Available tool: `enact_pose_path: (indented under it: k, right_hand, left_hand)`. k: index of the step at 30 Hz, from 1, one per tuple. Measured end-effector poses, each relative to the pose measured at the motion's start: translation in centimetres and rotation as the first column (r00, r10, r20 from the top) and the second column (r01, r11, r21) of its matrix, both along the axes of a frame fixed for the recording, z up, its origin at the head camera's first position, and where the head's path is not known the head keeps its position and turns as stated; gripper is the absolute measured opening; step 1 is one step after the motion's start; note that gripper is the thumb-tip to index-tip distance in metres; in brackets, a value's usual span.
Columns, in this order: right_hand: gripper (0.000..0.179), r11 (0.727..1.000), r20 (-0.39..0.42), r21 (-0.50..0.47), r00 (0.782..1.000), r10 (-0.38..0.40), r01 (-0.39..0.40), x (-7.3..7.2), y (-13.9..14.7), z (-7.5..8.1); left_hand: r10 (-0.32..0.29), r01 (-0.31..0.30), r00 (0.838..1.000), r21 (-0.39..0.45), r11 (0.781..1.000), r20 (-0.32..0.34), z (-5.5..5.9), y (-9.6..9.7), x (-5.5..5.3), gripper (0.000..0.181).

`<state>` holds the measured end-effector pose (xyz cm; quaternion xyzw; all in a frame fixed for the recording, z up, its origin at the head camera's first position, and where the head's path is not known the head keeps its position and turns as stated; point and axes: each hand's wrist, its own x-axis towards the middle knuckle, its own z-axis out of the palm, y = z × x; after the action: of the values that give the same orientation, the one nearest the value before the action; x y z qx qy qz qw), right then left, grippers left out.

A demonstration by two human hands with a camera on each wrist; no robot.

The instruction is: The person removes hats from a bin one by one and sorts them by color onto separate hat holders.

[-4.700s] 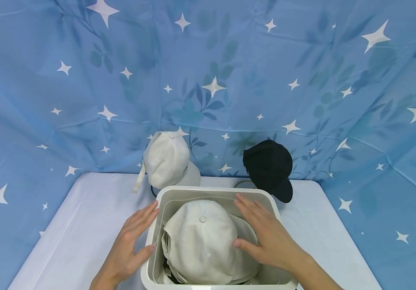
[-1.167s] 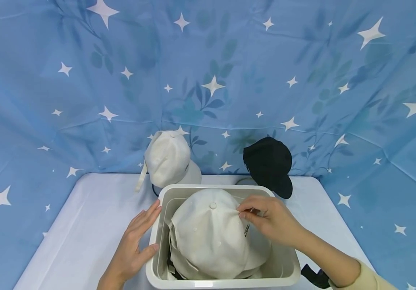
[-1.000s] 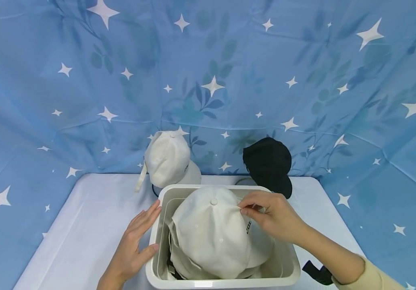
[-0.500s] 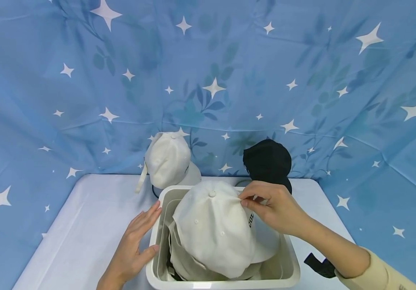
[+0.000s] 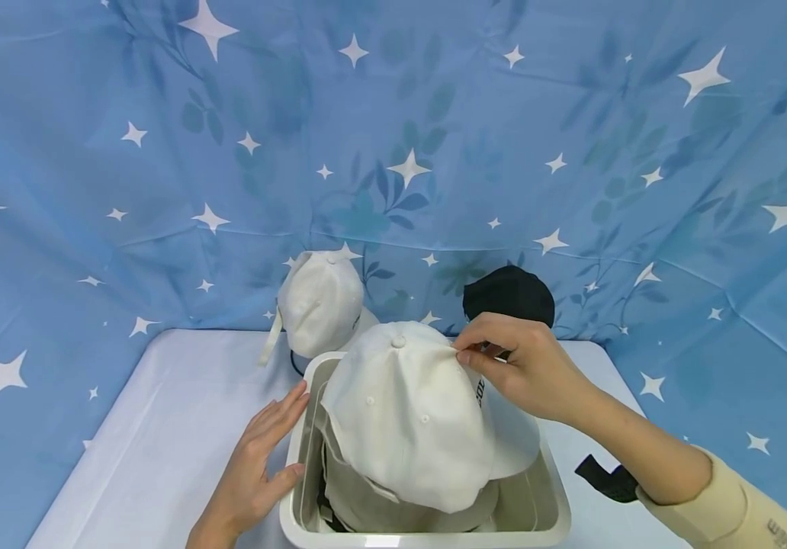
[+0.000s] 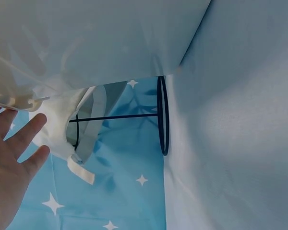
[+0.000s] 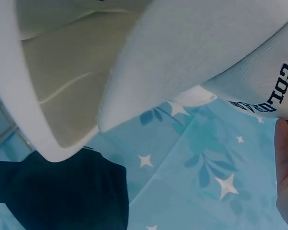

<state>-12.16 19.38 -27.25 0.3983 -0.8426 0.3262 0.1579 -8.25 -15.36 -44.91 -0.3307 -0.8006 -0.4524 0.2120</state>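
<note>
In the head view my right hand pinches the front crown of a white baseball cap, which hangs tilted over a cream plastic bin. Dark lettering shows on the cap's front, also in the right wrist view, where the cap's brim crosses the bin's opening. More off-white caps lie in the bin under the held one. My left hand has its fingers straight, resting at the bin's left rim. The left wrist view shows those spread fingers beside the bin's wall.
Behind the bin, another white cap sits on a thin black stand. A black cap is at the back right, partly behind my right hand. A black strap-like piece shows by the right forearm. A blue starry cloth hangs behind the white table.
My right hand, open over the bin at first, has since pinched the top white cap and raised it up out of the stack. My left hand has stayed at the bin's left rim.
</note>
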Motion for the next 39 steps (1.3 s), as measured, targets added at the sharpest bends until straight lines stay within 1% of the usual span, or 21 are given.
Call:
enact_pose_path:
  k: [4, 8, 13, 17, 24, 31, 34, 39]
  right_hand:
    - [0.026, 1.0, -0.004, -0.01, 1.0, -0.004, 0.004, -0.4, -0.3, 0.7]
    - [0.025, 1.0, -0.014, -0.02, 1.0, -0.013, 0.013, -1.0, -0.6, 1.1]
    - [0.023, 0.998, -0.012, -0.019, 0.998, -0.057, 0.057, -2.2, -1.1, 1.4]
    - [0.019, 0.995, 0.019, -0.021, 0.995, -0.101, 0.102, -3.1, -1.4, 1.4]
    - [0.014, 0.983, 0.074, -0.023, 0.98, -0.182, 0.184, -4.7, -2.0, 1.7]
    - [0.01, 0.964, 0.123, -0.067, 0.961, -0.247, 0.257, -6.0, -2.7, 2.2]
    - [0.01, 0.961, 0.121, -0.091, 0.961, -0.249, 0.261, -6.8, -3.1, 2.2]
    - [0.014, 0.963, 0.086, -0.123, 0.97, -0.229, 0.239, -7.9, -3.9, 2.4]
  left_hand:
    - [0.008, -0.008, 1.0, -0.003, 1.0, 0.015, 0.0, 0.0, 0.0, 0.067]
    - [0.011, -0.011, 1.0, -0.005, 1.0, 0.021, 0.0, -0.1, 0.0, 0.067]
    - [0.013, -0.013, 1.0, -0.005, 1.0, 0.023, 0.0, -0.1, -0.1, 0.067]
    - [0.01, -0.01, 1.0, -0.003, 1.0, 0.009, 0.0, 0.0, -0.1, 0.067]
    - [0.004, -0.004, 1.0, 0.003, 1.0, -0.002, -0.1, 0.0, -0.2, 0.067]
    - [0.005, -0.005, 1.0, -0.004, 1.0, -0.009, 0.0, -0.1, -0.3, 0.067]
    - [0.006, -0.006, 1.0, -0.008, 1.0, -0.002, 0.0, -0.2, -0.3, 0.068]
    - [0.005, -0.005, 1.0, -0.005, 1.0, 0.004, -0.1, -0.2, -0.2, 0.068]
